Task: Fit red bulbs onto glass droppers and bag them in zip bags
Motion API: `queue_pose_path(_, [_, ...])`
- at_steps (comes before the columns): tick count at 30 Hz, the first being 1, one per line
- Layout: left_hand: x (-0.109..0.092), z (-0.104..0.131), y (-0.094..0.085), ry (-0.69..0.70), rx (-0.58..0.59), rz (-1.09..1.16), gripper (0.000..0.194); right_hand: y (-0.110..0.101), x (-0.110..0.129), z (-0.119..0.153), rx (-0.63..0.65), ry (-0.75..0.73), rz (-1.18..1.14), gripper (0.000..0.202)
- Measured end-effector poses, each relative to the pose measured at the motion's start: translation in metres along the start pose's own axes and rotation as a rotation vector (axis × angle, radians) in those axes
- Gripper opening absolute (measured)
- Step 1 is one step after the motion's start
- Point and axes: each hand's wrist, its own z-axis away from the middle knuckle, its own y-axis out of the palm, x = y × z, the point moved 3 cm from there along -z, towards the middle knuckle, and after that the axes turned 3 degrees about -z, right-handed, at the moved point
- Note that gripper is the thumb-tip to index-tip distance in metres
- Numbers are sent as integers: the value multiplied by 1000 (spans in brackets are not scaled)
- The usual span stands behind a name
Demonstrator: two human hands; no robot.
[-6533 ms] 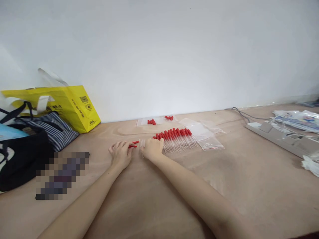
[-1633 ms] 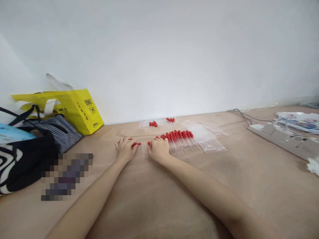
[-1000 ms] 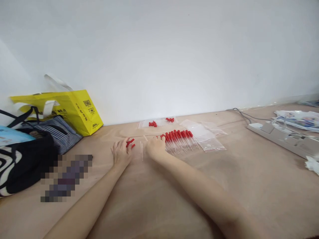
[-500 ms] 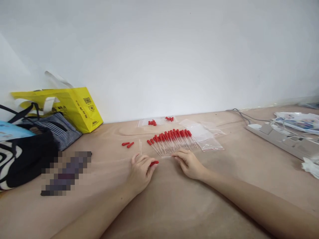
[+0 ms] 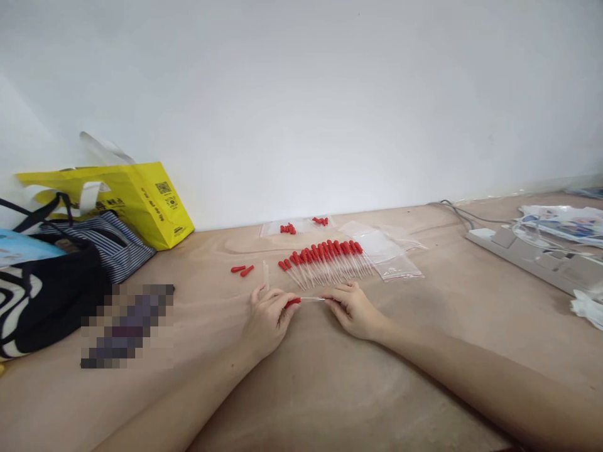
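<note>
Between finger and thumb, my left hand [image 5: 269, 320] pinches a red rubber dropper bulb [image 5: 293, 302]. My right hand [image 5: 354, 312] is closed on the far end of a thin clear dropper tube [image 5: 311, 299], whose near end meets the bulb's mouth. How deep the tube sits in the bulb I cannot tell. Just beyond my hands lies a row of several droppers with red bulbs [image 5: 325, 254], tubes pointing toward me. Two loose red bulbs [image 5: 246, 271] rest to the left. A few bare clear tubes [image 5: 266, 274] lie behind my left fingers.
More red bulbs [image 5: 288, 229] lie on a clear plastic bag [image 5: 269, 230] near the wall. Other zip bags [image 5: 400, 270] are right of the row. A power strip [image 5: 522, 260] with cables sits at right; a yellow bag [image 5: 141, 207] and a striped pouch [image 5: 117, 245] at left.
My hands have brought the red bulb and the clear tube together; the gap between them has closed. The row of droppers has stayed in place.
</note>
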Motion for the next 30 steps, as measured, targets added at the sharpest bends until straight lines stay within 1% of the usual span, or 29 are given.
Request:
queue_pose_path(3, [0,-1,1,-7,-9,29,14,0,1,0,-18,-27,-2,18])
queue_pose_path(8, [0,-2,4,-5,26,124,15,1,2,-1,-13,-80,50,19])
queue_pose_path(11, [0,-2,4,5,25,132,14,1,1,-2,-1,-177,155,24])
queue_pose_path(15, [-2,-1,3,37,19,113,13,-2,1,-3,-30,-322,315,29])
queue_pose_path(18, [-5,0,3,76,27,109,13,-3,2,-2,-41,-382,386,30])
queue_pose_path(21, [-7,-1,3,102,27,126,13,-2,3,-2,-39,-368,363,30])
queue_pose_path(26, [-7,-1,4,97,3,138,13,4,8,-5,-33,-281,247,24])
queue_pose_path(30, [-9,-1,3,109,-1,133,13,9,11,-6,2,-200,159,20])
